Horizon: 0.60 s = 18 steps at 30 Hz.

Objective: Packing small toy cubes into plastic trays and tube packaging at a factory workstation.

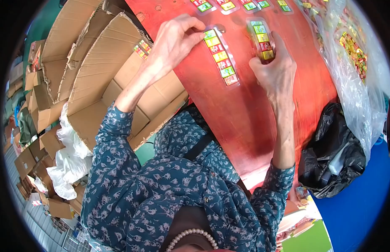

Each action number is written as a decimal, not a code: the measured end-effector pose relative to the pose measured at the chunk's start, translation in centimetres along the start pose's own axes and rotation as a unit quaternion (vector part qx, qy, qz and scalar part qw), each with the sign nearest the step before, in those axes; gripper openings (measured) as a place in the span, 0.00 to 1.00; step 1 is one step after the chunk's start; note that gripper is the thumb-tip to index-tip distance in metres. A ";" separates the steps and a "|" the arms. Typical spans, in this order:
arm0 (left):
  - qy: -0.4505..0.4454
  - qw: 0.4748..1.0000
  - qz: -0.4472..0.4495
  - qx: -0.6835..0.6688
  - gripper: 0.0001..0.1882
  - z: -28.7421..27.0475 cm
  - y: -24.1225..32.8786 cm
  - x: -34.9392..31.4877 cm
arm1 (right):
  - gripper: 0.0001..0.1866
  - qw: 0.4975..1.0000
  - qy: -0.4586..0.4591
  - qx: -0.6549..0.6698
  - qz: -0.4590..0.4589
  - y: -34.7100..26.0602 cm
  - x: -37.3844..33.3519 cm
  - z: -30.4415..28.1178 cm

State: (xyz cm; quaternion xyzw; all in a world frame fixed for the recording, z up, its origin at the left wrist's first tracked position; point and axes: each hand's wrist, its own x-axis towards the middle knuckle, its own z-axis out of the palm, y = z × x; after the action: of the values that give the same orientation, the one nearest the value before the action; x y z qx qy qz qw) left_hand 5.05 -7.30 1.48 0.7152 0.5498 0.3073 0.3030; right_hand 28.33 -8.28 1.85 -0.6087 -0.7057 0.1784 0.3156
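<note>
My left hand (175,44) is closed in a pinch at the far left corner of a clear plastic blister strip (220,58). That strip lies on the red table and holds a row of several small green, yellow and red packets. Off to the right, my right hand (278,69) grips a second blister strip (261,38), thumb on its near end and fingers along its right side. This one is tilted, with similar coloured pieces in it, and its near end is partly covered by the hand.
More filled strips (228,5) lie along the far side of the red table (241,122). At right, a clear plastic bag (346,71) holds many small coloured pieces, beside a black plastic bag (333,155). An open cardboard box (102,80) stands left of the table.
</note>
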 end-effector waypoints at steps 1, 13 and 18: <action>0.005 1.000 -0.012 -0.012 0.08 0.3 0.2 -0.4 | 0.28 1.000 -0.005 0.023 0.005 -0.7 -0.2 -0.2; -0.011 0.977 0.162 0.139 0.31 -0.6 2.7 -0.8 | 0.38 0.986 -0.083 -0.131 -0.063 -4.8 -3.6 1.7; -0.169 0.918 0.315 0.174 0.42 0.1 2.9 1.0 | 0.52 0.990 -0.116 -0.079 -0.006 -4.8 -4.1 1.0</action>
State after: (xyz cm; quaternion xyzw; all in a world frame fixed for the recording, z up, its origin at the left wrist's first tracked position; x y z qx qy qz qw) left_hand 7.08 -6.95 3.79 0.9341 0.2814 0.1605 0.1500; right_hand 24.34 -13.07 3.27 -0.6026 -0.7530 0.1899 0.1837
